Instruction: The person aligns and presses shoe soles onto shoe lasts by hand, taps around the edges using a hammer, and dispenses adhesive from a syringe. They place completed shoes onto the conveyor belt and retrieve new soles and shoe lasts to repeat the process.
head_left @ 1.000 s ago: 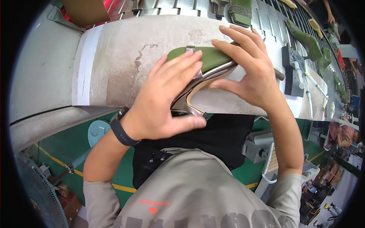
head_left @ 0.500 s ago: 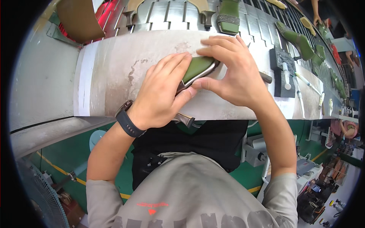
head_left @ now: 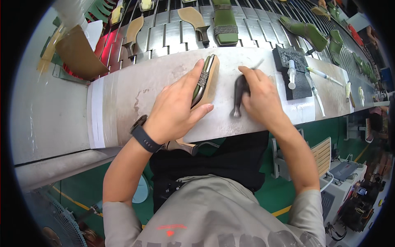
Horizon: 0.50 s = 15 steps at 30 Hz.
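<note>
My left hand (head_left: 175, 105) grips a shoe (head_left: 210, 78) on a green last. The shoe stands on its side with the tan sole facing right and a glittery strap at my fingers. Below my left wrist, a heel (head_left: 190, 148) shows past the bench edge; my hand hides whether it joins this shoe. To the right, my right hand (head_left: 261, 96) is closed around a dark hammer (head_left: 238, 96) with a flared end, its handle mostly hidden. A thin, blurred metallic tip (head_left: 259, 64) lies just beyond those fingers.
A dark foam block (head_left: 298, 92) with a syringe (head_left: 291, 74) stands on the pale bench (head_left: 127, 86) at right, more syringes beside it. Behind, a slatted metal conveyor (head_left: 164, 39) carries tan heeled soles (head_left: 192, 18) and green lasts (head_left: 226, 24). A brown curved panel (head_left: 80, 53) stands at left.
My right hand has left the shoe, moved right and taken hold of the hammer. My left hand has turned the shoe so that its sole faces right. The view has shifted slightly.
</note>
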Tool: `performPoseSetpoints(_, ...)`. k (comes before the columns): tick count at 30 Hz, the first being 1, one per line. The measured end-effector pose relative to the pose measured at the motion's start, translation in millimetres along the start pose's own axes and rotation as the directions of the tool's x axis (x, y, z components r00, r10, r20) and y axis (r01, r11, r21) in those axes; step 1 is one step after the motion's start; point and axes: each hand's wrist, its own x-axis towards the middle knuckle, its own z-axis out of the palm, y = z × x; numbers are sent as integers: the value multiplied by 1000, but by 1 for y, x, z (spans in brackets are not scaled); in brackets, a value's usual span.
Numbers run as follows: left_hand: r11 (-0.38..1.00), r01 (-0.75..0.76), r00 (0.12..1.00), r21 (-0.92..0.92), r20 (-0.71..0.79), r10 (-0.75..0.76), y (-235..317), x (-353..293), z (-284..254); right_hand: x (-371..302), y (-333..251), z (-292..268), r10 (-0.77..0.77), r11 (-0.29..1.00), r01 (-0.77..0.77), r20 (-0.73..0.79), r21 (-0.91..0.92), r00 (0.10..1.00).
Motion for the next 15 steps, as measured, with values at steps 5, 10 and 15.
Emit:
performPoseSetpoints(5, 999, -34, 999, 32, 17, 34, 1, 4, 0, -18, -40, -15, -4, 806, 25, -38, 591, 999)
performPoseSetpoints(10, 995, -88, 996, 53, -8, 89, -2, 6, -3, -32, -41, -42, 188, 68, -491, 472, 869, 861)
performPoseSetpoints(15, 999, 16, 998, -34, 60, -14, 0, 3, -8, -34, -50, -24, 190, 886, -107, -143, 451, 971)
